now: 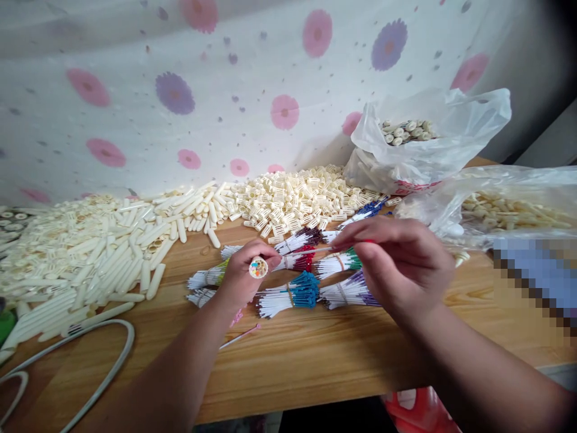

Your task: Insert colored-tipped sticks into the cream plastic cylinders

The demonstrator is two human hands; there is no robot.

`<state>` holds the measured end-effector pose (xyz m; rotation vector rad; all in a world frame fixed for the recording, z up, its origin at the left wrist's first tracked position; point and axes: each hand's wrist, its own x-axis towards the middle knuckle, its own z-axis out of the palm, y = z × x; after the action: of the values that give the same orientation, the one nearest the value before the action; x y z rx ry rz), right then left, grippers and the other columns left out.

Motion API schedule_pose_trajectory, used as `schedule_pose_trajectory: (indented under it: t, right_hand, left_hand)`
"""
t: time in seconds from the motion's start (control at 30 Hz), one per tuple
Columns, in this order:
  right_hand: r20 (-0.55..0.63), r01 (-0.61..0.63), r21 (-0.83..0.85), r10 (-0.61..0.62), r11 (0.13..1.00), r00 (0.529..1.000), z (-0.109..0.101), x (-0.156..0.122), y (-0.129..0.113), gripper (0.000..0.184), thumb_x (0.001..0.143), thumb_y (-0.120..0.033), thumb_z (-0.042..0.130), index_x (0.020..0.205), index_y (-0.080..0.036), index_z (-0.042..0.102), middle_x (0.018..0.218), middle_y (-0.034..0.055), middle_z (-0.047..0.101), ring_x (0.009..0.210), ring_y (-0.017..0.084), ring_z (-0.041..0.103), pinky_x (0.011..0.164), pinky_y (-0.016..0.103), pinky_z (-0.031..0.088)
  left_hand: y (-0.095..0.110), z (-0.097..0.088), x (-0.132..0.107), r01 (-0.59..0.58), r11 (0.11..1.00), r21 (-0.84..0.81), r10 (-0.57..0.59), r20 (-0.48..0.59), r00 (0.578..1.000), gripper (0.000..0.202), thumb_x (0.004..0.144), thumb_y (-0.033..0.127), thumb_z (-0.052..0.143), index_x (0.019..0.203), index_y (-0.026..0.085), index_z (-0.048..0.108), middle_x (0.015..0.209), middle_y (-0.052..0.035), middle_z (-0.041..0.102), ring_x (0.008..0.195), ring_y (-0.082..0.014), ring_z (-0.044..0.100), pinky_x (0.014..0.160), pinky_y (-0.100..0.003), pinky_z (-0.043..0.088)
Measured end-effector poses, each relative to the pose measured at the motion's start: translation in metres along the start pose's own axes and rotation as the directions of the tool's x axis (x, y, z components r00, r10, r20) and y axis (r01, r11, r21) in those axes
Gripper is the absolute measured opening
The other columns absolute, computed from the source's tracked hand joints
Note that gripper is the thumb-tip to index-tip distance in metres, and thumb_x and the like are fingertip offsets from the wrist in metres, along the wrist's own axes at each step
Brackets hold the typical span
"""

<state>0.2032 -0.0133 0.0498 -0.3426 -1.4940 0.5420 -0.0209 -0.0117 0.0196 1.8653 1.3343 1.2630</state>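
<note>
Left hand (243, 279) is clamped round a pen barrel (258, 267), its open end showing coloured refills. Right hand (396, 264) pinches one thin refill (322, 248) over the middle of the bench (315, 361). Around them lie roughly nine banded refill bundles (288, 294), some part-hidden by the hands. Two plastic bags (428, 150) sit at the right edge.

Bare wooden table (315, 355) in front lies free; refill bundles (293, 291), plastic-part heaps (108, 246) crowd behind.

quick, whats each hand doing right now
Left hand: closed around a tube with coloured tips showing in its end.
Right hand: fingertips pinched on a thin refill.
</note>
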Motion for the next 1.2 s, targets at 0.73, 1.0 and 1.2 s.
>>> schedule_pose_trajectory:
  t: [0.73,1.0,1.2]
  right_hand:
    - [0.375,0.249,-0.378,-0.099,0.892,0.922,0.019,-0.008,-0.001,0.013,0.088,-0.013,0.051,0.084,-0.019,0.063,0.088,0.0072,0.070,0.077,0.016,0.063,0.069,0.029,0.052]
    - [0.386,0.192,-0.591,0.065,0.783,0.920,0.017,-0.005,0.012,0.024,0.091,-0.028,0.044,0.081,-0.022,0.065,0.092,0.0039,0.065,0.084,0.015,0.057,0.076,0.025,0.048]
    - [0.334,0.120,-0.580,0.100,0.806,0.937,0.019,-0.006,0.019,0.026,0.092,-0.034,0.043,0.088,-0.021,0.065,0.094,0.0042,0.062,0.086,0.015,0.055,0.079,0.026,0.048]
  left_hand:
    - [-0.001,0.004,0.000,-0.195,0.961,0.198,0.164,0.163,0.973,0.011,0.080,0.030,0.062,0.084,0.020,0.065,0.079,-0.0019,0.060,0.077,-0.0179,0.057,0.069,-0.030,0.045]
    - [-0.012,-0.004,0.002,-0.195,0.944,0.265,0.144,0.200,0.969,0.028,0.093,0.041,0.040,0.114,0.034,0.058,0.108,-0.0002,0.060,0.101,-0.0229,0.056,0.085,-0.035,0.048]
    - [-0.023,-0.003,0.002,-0.239,0.894,0.378,0.208,0.122,0.970,0.023,0.090,0.039,0.042,0.102,0.032,0.060,0.097,-0.0014,0.059,0.092,-0.0244,0.058,0.076,-0.039,0.050]
